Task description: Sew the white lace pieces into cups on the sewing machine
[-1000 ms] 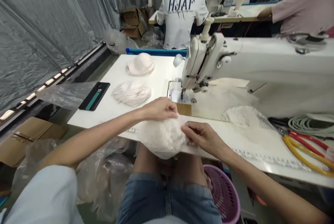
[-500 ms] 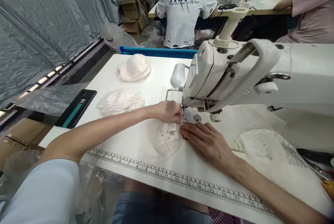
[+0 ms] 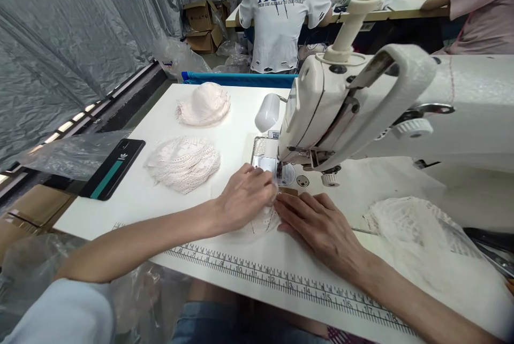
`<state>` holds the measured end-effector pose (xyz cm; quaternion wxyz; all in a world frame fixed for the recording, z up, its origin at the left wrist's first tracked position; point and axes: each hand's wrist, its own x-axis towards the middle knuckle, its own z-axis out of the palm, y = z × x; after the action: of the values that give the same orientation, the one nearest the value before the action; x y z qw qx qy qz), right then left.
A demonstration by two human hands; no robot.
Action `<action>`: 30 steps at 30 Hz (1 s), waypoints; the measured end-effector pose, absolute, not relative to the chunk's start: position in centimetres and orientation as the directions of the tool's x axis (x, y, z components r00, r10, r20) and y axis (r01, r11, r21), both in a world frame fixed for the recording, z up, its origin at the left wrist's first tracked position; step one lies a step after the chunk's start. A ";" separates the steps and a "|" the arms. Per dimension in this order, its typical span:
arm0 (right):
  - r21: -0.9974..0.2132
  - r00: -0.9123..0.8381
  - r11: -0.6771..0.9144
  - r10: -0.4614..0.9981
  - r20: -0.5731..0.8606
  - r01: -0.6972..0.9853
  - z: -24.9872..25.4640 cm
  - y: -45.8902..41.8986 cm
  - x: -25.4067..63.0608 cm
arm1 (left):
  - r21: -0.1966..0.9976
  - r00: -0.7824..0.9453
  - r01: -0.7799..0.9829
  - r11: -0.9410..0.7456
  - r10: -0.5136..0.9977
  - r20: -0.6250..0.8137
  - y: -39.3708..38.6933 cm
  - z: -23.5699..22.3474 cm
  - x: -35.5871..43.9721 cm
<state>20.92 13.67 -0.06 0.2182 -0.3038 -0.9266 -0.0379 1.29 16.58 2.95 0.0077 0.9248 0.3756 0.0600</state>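
Note:
A pale, sheer lace piece [image 3: 262, 223] lies on the white table just in front of the sewing machine's [image 3: 337, 114] presser foot [image 3: 280, 169]. My left hand [image 3: 247, 198] is closed on its upper edge, fingers bent and knuckles up, covering much of the lace. From the right, my right hand [image 3: 317, 223] has its fingertips together at the lace's right edge, almost touching the left fingers. The thumb is tucked low beside the fabric. How firmly the right fingers grip it is hard to see.
Left of my hands lie a stack of lace pieces [image 3: 184, 163], a pale moulded cup pile [image 3: 204, 104] and a dark phone [image 3: 113, 169]. More white lace [image 3: 413, 226] sits on the right, near black-handled scissors [image 3: 488, 242]. A printed ruler [image 3: 257, 274] runs along the front edge. Two people work beyond.
My left hand has come toward me and left, away from the needle area, and now covers the printed part of the lace. My right hand stays nearly in place.

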 end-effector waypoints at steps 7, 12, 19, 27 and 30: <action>-0.088 -0.682 0.777 0.596 0.424 0.624 -0.2 13.5 20.6 | 0.094 0.762 0.615 -0.783 0.621 0.187 19.0 1.4 0.4; -0.080 -0.653 0.747 0.623 0.430 0.660 -0.6 13.9 20.5 | 0.263 0.751 0.575 -0.775 0.628 0.206 21.5 1.0 0.1; -0.049 -0.666 0.744 0.624 0.409 0.666 -0.7 14.1 20.7 | 0.244 0.759 0.570 -0.785 0.617 0.209 22.3 0.9 -0.1; -0.091 -0.647 0.753 0.614 0.452 0.651 -0.4 13.5 20.8 | 0.107 0.825 0.487 -0.867 0.496 0.271 18.8 1.4 -0.3; -0.083 -0.647 0.757 0.605 0.463 0.648 -0.3 13.4 20.9 | 0.092 0.818 0.509 -0.856 0.514 0.260 18.3 1.6 -0.3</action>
<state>20.92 13.42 -0.25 0.2383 -0.3458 -0.9064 -0.0449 -0.29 18.32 1.55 0.0090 0.9532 0.2682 0.1390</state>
